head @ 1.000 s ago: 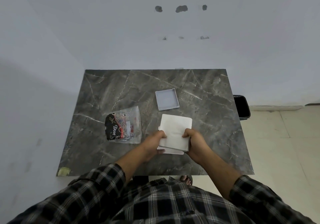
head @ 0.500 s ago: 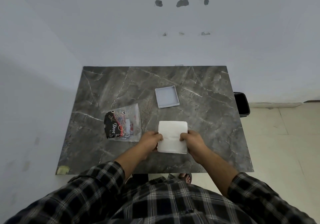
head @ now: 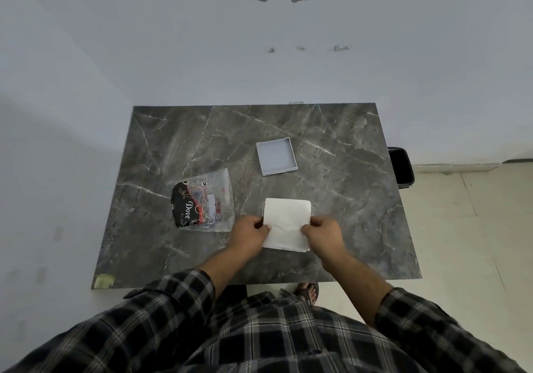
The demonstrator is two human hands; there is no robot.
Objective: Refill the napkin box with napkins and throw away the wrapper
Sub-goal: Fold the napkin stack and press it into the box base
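White napkins (head: 285, 222) are sitting in a stack near the front of the tabletop (head: 346, 199), and both hands are working them. The left hand (head: 249, 232) is pinching the stack's left edge, the right hand (head: 321, 229) is pinching the right edge, each grip clenched on the paper. The stack's near edge is lying well inside the tabletop's front edge, with bare marble between them.

Straight beyond the stack, the box (head: 276, 156) is lying open and shallow, apart from the napkins, with a clear lane of marble running between the two. The wrapper (head: 203, 204) is resting flat to the left, just beside the left hand and not touching the stack. The far half of the tabletop and its right side are lying open right up to the wall. The bin (head: 400, 169) is standing on the floor, just off the right edge.

Against a second ago, the stack is lying flatter and squarer; back then its upper part was lifted and skewed off the lower sheets. The hands are gripping at the same two sides as before. Box, wrapper and bin are staying where they were.
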